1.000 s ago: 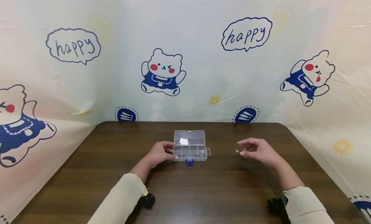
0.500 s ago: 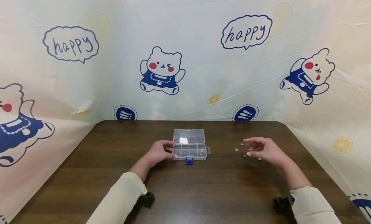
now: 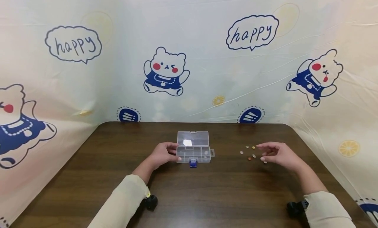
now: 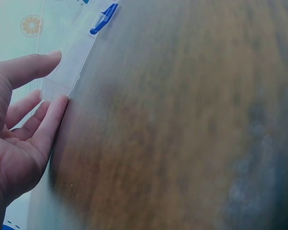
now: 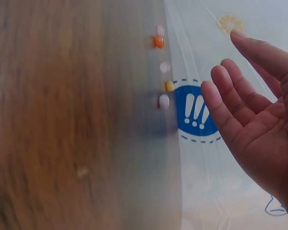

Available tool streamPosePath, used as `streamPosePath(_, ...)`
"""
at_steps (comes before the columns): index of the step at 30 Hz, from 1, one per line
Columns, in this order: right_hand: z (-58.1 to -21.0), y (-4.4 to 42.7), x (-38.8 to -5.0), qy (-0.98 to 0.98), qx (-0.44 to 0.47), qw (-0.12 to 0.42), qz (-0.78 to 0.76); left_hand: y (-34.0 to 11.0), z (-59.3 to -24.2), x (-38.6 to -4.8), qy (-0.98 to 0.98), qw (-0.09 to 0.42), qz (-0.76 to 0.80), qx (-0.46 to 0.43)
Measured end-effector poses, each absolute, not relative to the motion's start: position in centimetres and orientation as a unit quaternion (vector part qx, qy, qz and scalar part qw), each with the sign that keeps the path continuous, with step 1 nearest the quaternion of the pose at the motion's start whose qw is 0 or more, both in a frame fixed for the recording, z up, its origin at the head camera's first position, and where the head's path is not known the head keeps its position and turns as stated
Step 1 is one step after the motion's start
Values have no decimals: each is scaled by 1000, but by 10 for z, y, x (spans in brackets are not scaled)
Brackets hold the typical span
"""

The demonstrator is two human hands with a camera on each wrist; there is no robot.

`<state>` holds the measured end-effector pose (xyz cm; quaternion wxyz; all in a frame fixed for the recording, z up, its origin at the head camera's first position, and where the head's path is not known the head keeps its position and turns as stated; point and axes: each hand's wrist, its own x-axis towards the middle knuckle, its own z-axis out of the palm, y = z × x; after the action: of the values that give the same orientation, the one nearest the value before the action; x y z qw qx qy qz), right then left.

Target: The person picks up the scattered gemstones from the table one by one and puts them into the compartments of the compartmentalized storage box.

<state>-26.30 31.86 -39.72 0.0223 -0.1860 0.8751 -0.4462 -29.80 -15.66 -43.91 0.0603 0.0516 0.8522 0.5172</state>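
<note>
A clear plastic compartment box (image 3: pixel 193 155) stands in mid-table, its lid (image 3: pixel 198 138) tipped back and its blue latch (image 3: pixel 193 163) facing the near side. Small pale pieces (image 3: pixel 206 153) lie in its right compartments. My left hand (image 3: pixel 160 155) holds the box's left end between thumb and fingers. Several small rounded pieces lie loose on the right, among them an orange one (image 3: pixel 249 158), a yellow one (image 3: pixel 253 147) and a whitish one (image 3: pixel 241 152); their kind is unclear. Just right of them hovers my right hand (image 3: pixel 280 154), fingers apart and holding nothing.
The brown wooden table (image 3: pixel 189 192) ends at a printed cloth backdrop (image 3: pixel 203 73) behind and at both sides. Each wrist carries a black camera, the left one (image 3: pixel 151 202) and the right one (image 3: pixel 295 208) low over the table.
My right hand has drawn away to the right, and more loose pieces show on the table where it was. The left hand and the box have stayed in place.
</note>
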Motion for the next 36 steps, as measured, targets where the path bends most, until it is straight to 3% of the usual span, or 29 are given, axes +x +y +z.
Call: streamPosePath(36,-420,348,-287,865,-177,121,-453,-158,-441,-299,853,59,515,58)
